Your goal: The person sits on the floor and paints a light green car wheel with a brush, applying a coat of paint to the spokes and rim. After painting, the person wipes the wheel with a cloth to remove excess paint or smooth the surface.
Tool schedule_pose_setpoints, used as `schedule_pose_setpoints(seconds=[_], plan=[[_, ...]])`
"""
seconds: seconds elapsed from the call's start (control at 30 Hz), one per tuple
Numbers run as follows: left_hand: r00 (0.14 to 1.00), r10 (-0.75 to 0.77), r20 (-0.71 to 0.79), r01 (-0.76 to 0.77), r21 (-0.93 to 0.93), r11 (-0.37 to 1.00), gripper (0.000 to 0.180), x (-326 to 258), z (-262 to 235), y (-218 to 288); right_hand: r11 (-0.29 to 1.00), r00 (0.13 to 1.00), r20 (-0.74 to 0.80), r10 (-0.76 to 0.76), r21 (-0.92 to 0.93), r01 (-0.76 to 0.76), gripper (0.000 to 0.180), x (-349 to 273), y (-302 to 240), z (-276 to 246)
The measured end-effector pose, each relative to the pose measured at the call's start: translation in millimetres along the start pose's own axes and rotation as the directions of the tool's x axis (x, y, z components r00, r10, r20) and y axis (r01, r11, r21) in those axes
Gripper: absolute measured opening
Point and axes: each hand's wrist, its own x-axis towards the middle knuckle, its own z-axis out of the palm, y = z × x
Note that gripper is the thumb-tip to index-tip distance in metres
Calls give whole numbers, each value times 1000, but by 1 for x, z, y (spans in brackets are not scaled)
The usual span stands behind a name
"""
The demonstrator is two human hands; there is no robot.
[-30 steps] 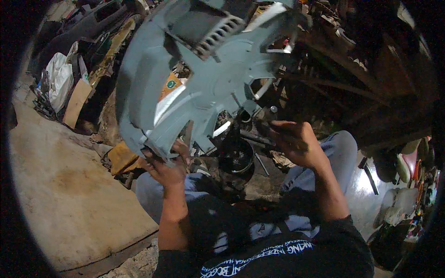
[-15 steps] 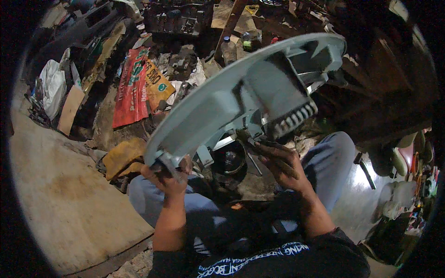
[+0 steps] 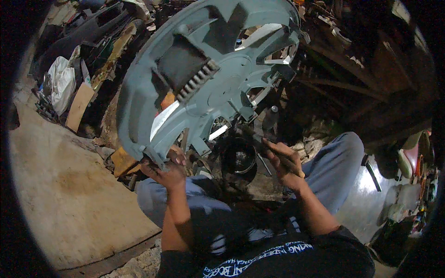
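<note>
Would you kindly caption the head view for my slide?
Left hand grips a grey wheel cover by its edge; right hand holds a tool.

Dim, grainy; glare on a shiny surface (image 3: 356, 200) rightward; blackened edges.

We are seeing a round blue-grey plastic cover (image 3: 227, 79), pale-blue cloth trousers (image 3: 337, 169) and a white-lettered black cloth shirt (image 3: 278, 248).

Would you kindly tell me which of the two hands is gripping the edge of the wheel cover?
The left hand: it grips the lower left edge of the wheel cover, whereas the right hand holds a dark tool.
</note>
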Motion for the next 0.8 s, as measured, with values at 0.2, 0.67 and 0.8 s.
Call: schedule_pose_setpoints(seconds=[0.2, 0.67, 0.8], plan=[[887, 98, 452, 19, -249, 968, 53, 8, -43, -16, 997, 987, -146, -65, 29, 70, 41, -8, 8, 24], [845, -51, -533, 73, 19, 997, 60, -6, -5, -10, 999, 979, -198, -51, -22, 48, 26, 38, -13, 38], [939, -74, -335, 54, -67, 996, 60, -9, -52, -24, 971, 948, -215, -232, -103, 215, 26, 64, -49, 36]])
